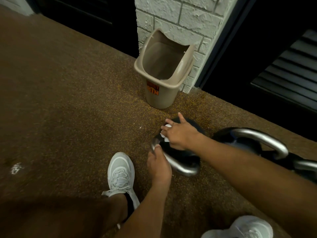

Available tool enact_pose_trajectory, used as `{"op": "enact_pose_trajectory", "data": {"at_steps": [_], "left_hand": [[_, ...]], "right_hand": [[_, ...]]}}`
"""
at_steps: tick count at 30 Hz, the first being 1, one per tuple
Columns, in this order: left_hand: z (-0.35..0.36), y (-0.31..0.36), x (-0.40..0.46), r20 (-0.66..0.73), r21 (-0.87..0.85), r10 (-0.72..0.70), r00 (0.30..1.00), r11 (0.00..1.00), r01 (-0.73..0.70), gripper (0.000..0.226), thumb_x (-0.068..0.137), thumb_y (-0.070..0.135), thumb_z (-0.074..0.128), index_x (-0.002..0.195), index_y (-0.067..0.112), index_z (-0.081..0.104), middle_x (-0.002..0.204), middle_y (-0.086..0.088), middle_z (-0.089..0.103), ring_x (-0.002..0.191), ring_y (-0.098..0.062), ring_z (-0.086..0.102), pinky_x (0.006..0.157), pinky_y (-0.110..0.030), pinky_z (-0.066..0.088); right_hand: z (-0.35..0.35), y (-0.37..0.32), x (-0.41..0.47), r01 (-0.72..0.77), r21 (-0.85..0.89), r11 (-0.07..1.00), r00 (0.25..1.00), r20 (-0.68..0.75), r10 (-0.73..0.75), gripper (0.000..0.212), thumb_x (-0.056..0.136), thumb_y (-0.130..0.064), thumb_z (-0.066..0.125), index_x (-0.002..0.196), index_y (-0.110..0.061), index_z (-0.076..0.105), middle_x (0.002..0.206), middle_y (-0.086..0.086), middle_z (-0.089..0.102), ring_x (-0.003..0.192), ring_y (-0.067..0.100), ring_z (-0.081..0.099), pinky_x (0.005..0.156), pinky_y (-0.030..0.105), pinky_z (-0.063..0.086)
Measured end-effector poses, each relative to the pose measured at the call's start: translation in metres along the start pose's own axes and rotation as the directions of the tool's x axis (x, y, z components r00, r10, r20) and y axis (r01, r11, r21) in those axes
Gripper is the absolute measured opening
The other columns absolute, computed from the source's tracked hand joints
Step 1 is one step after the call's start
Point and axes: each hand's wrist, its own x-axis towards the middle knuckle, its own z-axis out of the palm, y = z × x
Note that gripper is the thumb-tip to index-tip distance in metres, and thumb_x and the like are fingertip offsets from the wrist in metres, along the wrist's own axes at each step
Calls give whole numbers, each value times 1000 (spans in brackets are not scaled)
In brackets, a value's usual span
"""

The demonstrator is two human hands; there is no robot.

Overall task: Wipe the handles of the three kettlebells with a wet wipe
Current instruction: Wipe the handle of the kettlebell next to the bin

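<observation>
Three black kettlebells with silver handles stand on the brown speckled floor at the lower right. My left hand grips the near end of the silver handle of the nearest kettlebell. My right hand holds a crumpled white wet wipe against the far end of that handle. A second kettlebell with a thick silver handle stands to the right. Only part of the third kettlebell's handle shows at the right edge.
A beige plastic waste bin with an orange label stands against a white brick pillar just beyond the kettlebells. My white sneakers are planted left and below. Dark louvred panels line the right side.
</observation>
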Motion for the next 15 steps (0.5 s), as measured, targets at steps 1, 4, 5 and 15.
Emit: {"op": "enact_pose_trajectory", "data": {"at_steps": [1, 4, 5, 15], "left_hand": [[-1, -1, 1, -3, -1, -6, 1000, 1000, 6, 43, 98, 52, 43, 125, 24, 60, 122, -7, 66, 112, -29, 63, 103, -55, 50], [-5, -4, 3, -21, -35, -6, 1000, 999, 5, 27, 102, 46, 45, 115, 29, 60, 114, -2, 66, 108, -27, 64, 102, -55, 51], [-6, -5, 4, -34, -39, -4, 999, 999, 2, 25, 103, 43, 45, 115, 28, 61, 112, -2, 66, 108, -28, 64, 102, -55, 51], [3, -12, -1, -68, -113, 80, 994, 990, -87, 71, 82, 67, 42, 130, 20, 65, 121, -9, 70, 110, -28, 66, 102, -55, 50]], "right_hand": [[-4, -3, 9, -24, 71, 997, 1000, 5, 23, 48, 99, -29, 37, 143, -15, 48, 154, 5, 41, 149, 26, 23, 115, 65, 0], [-14, -11, 21, -94, 384, 919, 992, -44, 120, 32, 95, -26, 45, 113, -10, 66, 121, 17, 64, 120, 35, 54, 110, 49, 31], [-15, -14, 21, -98, 441, 892, 988, -63, 139, 28, 94, -25, 47, 106, -10, 67, 115, 18, 66, 112, 36, 58, 100, 43, 41], [13, -42, -24, 61, 960, 272, 979, -110, 169, 32, 100, -12, 52, 128, -16, 66, 142, -7, 56, 133, 1, 45, 114, 20, 29]]}}
